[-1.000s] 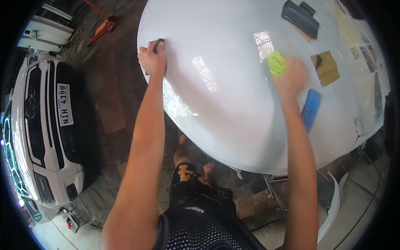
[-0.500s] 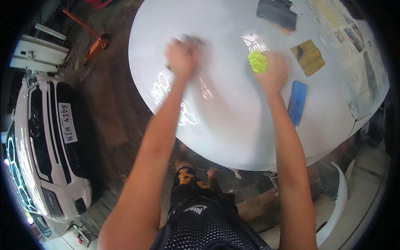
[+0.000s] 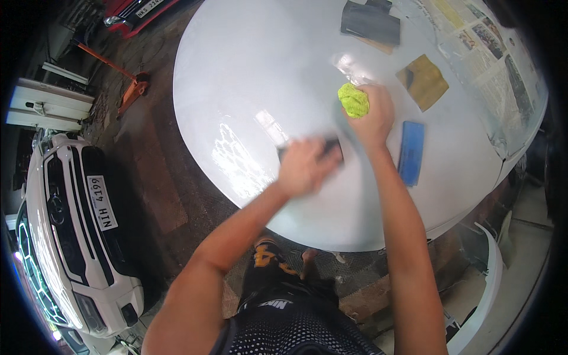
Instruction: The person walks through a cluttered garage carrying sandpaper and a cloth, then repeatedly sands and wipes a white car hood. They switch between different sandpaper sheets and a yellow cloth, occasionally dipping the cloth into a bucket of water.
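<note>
A glossy white car hood (image 3: 236, 77) spreads out in front of me. My left hand (image 3: 307, 167), smeared by motion, presses a dark sheet of sandpaper (image 3: 334, 150) onto its near middle part. The sheet shows past the fingers on both sides. To the right of it, my right hand (image 3: 376, 115) is closed around a bunched yellow-green cloth (image 3: 354, 100), just over or on the hood. Beside my right wrist lies a blue sanding block (image 3: 411, 154).
A brown sandpaper piece (image 3: 423, 83) and dark grey sheets (image 3: 370, 25) lie farther up the hood. Newspaper masking (image 3: 497, 71) covers the area at right. On the left stand a white car (image 3: 77, 225), an orange floor jack (image 3: 135, 92) and a red car (image 3: 127, 18).
My left hand has swept toward me and to the right with the dark sandpaper. My right hand keeps the cloth, little moved. The whole view has shifted slightly.
</note>
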{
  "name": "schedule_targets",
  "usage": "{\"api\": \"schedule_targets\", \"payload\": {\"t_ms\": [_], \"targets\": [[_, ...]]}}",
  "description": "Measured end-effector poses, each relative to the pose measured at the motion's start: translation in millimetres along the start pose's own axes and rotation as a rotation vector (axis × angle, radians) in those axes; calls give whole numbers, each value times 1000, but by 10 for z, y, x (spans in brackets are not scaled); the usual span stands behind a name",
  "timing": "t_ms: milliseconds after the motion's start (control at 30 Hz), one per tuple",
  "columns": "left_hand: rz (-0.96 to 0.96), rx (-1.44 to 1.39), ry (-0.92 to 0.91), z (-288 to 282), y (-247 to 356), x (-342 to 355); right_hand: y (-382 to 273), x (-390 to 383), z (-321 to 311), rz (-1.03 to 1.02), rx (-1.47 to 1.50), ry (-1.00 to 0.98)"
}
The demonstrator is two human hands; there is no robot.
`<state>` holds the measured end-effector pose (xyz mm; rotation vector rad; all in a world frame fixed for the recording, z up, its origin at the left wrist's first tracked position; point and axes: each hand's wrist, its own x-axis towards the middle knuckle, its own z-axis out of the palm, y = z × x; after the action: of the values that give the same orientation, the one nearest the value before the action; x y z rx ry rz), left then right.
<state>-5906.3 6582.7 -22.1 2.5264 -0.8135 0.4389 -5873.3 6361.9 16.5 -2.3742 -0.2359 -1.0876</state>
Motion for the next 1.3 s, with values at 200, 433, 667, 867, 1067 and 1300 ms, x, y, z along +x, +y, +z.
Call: {"api": "schedule_targets", "payload": {"t_ms": [200, 433, 667, 867, 1067, 1300], "targets": [[-405, 337, 374, -519, -1583, 1149, -318, 84, 108, 12, 92, 17], [-52, -106, -51, 119, 98, 249, -6, 38, -98, 96, 86, 57], [-507, 285, 477, -323, -1265, 1224, -283, 113, 142, 40, -5, -14], [-241, -428, -197, -200, 228, -275, 31, 3, -40, 44, -115, -35], [-584, 256, 580, -430, -1008, 501, -234, 72, 170, 8, -134, -78], [-154, 14, 145, -69, -107, -612, -10, 62, 25, -3, -230, -102]]}}
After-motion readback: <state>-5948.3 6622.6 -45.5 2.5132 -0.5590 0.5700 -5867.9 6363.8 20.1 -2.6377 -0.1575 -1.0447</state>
